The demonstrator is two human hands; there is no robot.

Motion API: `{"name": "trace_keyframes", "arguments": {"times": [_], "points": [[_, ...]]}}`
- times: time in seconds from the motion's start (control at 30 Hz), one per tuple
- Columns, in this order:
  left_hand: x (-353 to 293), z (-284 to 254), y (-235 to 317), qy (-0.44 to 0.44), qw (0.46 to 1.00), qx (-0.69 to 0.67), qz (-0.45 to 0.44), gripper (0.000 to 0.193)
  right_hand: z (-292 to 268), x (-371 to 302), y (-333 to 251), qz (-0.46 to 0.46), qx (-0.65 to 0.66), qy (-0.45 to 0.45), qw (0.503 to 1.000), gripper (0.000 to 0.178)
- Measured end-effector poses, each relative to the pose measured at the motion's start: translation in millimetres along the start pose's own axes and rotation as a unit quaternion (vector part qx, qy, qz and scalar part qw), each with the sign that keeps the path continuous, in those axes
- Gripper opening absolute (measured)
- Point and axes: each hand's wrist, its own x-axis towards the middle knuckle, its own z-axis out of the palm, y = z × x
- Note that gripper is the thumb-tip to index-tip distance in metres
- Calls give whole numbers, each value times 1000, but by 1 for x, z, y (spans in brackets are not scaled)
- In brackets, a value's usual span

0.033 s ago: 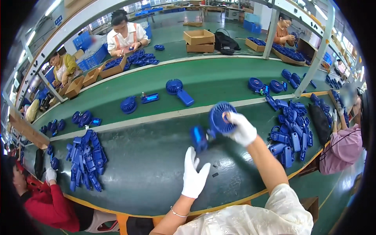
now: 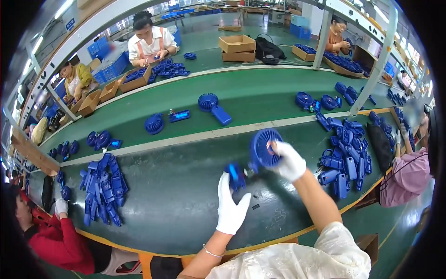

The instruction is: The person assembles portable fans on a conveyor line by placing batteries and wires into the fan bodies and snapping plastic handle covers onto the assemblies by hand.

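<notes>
– From the head view, holding what, and where?
– In the right grip (image 2: pixel 290 161), closed at rim and face: a blue fan head (image 2: pixel 265 148), above the bench (image 2: pixel 172 186).
– And at the left grip (image 2: pixel 231 209)?
– Thumb spread wide from the fingers, just by a blue handle part (image 2: pixel 237 176) with a bright blue insert; touching or merely beside, impossible to tell.
– Heavy?
– Probably light; stiff, by the look of plastic, and likely a bit slippery under gloved fingers.
– Fragile anywhere?
– Most likely at the link (image 2: pixel 251 169) between head and handle part, too blurred to make out; best not to tug there.
– So take hold where?
– By the outer rim, off the thin grille ribs, supporting the handle part from beneath.
</notes>
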Motion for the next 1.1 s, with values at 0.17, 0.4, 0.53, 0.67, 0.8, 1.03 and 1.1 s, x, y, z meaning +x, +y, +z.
{"name": "trace_keyframes", "arguments": {"times": [0.17,0.4,0.53,0.67,0.8,1.03,1.1], "points": [[-1,-4,19,-143,989,-6,-29,68,9,-67,64,29,200,-4,979,59],[1,-14,21,-112,842,-427,-309,68,-4,-64,70,-37,221,-25,974,69],[1,-10,18,-198,781,-473,-358,75,10,-59,81,-80,160,109,978,64],[-6,2,46,-428,806,-313,-263,90,-25,-57,67,-102,202,29,974,51],[-9,0,40,-449,806,-286,-259,87,-1,-53,62,-108,221,126,961,60],[8,-15,23,-210,806,-487,-264,77,-25,-64,52,-199,160,123,959,55],[7,-23,22,-203,812,-489,-245,77,-19,-71,63,-190,141,131,963,55]]}}
